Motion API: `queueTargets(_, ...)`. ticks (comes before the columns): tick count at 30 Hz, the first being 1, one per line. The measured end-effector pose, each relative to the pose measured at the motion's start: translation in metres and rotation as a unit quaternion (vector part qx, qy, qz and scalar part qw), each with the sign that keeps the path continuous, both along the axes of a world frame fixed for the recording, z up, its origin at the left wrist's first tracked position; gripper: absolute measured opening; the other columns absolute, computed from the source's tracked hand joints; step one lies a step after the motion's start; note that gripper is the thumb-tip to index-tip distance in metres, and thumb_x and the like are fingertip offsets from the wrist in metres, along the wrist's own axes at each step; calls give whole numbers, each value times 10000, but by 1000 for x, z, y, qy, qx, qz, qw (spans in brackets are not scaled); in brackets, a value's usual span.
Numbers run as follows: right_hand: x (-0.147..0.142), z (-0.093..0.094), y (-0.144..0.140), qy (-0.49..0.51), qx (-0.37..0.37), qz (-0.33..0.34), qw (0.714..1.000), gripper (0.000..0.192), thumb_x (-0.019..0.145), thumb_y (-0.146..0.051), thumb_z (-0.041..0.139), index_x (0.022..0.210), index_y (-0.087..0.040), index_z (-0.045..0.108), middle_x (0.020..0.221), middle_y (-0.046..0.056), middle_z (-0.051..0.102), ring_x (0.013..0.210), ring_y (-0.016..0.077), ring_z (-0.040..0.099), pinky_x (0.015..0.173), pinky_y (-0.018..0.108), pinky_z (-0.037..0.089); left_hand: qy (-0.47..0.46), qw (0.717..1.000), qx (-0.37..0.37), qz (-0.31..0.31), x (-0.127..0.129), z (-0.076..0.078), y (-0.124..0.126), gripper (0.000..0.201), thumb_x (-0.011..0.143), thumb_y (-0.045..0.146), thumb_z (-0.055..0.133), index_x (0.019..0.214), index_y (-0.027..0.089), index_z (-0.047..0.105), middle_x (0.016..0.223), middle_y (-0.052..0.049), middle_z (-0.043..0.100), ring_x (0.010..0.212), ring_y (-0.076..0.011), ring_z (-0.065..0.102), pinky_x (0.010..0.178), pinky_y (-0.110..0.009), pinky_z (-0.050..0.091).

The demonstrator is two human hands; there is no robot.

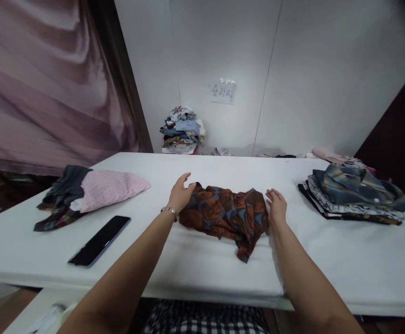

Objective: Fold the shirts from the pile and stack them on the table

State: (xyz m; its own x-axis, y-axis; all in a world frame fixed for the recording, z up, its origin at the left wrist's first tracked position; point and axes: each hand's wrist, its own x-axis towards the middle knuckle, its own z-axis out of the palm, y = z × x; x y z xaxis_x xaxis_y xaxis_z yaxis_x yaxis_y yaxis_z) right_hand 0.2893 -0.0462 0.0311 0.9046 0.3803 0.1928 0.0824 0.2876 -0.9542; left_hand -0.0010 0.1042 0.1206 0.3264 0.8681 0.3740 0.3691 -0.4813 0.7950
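Lying crumpled at the middle of the white table (202,264), the rust-brown cloth (225,214) carried a pattern of orange-brown shapes broken by teal patches, and one loose corner trailed toward our near edge. We had a hand at each end of it. Our left hand (180,194), with a bracelet (169,210) at the wrist, sat on the cloth's left end, fingers curved and spread, thumb raised; we could not tell whether it gripped the fabric or only pressed on it. Our right hand (276,206) lay flat and open against the right end, fingers together and pointing away from us, holding nothing. Both forearms reached forward from the bottom of the view, angled inward.

Left of us on the table lay a dark phone (99,240), and beyond it a pink dotted cloth (110,186) over darker garments (62,195). On the right sat a stack of folded patterned clothes (355,194). Another heap of clothes (182,130) stood against the far white wall, below a paper note (223,91).
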Motion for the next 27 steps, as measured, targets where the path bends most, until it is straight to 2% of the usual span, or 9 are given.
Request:
queueTargets(2,-8,6,-1,-15,11,-19,1000,322,731,-412,609,954,-182,637,919,58,707,887,199,656,834,361,513,75,996,36,45,-18,-21,-1,432,814,301,543,1230,187,544,1337,-108,555,1270,-246,475,1098,-413,347)
queueTargets(6,-37,15,-4,-166,-55,173,969,392,797,-458,590,1081,-194,649,915,56,710,813,207,657,819,391,516,169,981,17,97,-53,-50,-12,478,826,391,523,1248,165,519,1306,-129,568,1218,-267,514,1040,-406,395)
queueTargets(9,-57,13,-7,-312,-188,304,880,527,774,-464,647,1259,-270,584,1204,63,649,1107,262,587,976,446,433,194,972,-63,118,-64,-59,-18,537,788,469,573,1228,163,525,1228,-155,616,1160,-312,555,966,-432,429)
queueTargets(11,-65,11,-9,-395,-268,326,816,616,730,-447,700,1307,-287,553,1359,72,549,1267,302,462,1062,492,330,155,976,-113,106,-62,-61,-20,476,725,444,653,1112,173,589,1103,-151,673,1084,-337,594,928,-452,434)
queueTargets(14,-66,7,-8,-444,-318,333,769,445,747,-301,663,1185,-224,648,1262,112,611,1201,302,507,1031,468,352,67,984,-147,78,-48,-64,-20,248,646,319,719,836,182,637,915,-114,713,979,-324,626,905,-448,438)
queueTargets(16,-60,6,-6,-409,-291,331,799,283,768,-215,576,1018,-204,708,1070,94,690,1030,252,597,943,401,427,18,986,-154,58,-38,-65,-20,163,656,297,699,755,189,629,839,-84,719,916,-283,641,878,-411,465)
queueTargets(19,-42,8,-4,-245,-189,229,923,183,746,-274,585,861,-204,709,885,42,712,835,210,630,823,360,484,-82,981,-171,39,-30,-54,-19,215,736,363,605,836,175,638,851,-75,725,862,-236,660,819,-373,512)
queueTargets(21,-28,11,-5,-108,-94,137,980,225,688,-361,665,837,-195,693,810,16,703,745,188,625,748,341,502,-145,973,-177,35,-33,-38,-20,325,778,418,540,947,155,626,911,-82,723,867,-220,668,797,-363,530)
queueTargets(27,0,30,-20,81,100,37,991,380,531,-362,806,813,-164,647,701,-26,663,594,111,586,578,240,486,-451,881,-129,52,-62,32,-27,301,636,309,723,889,162,651,850,-13,699,791,-140,644,748,-247,519)
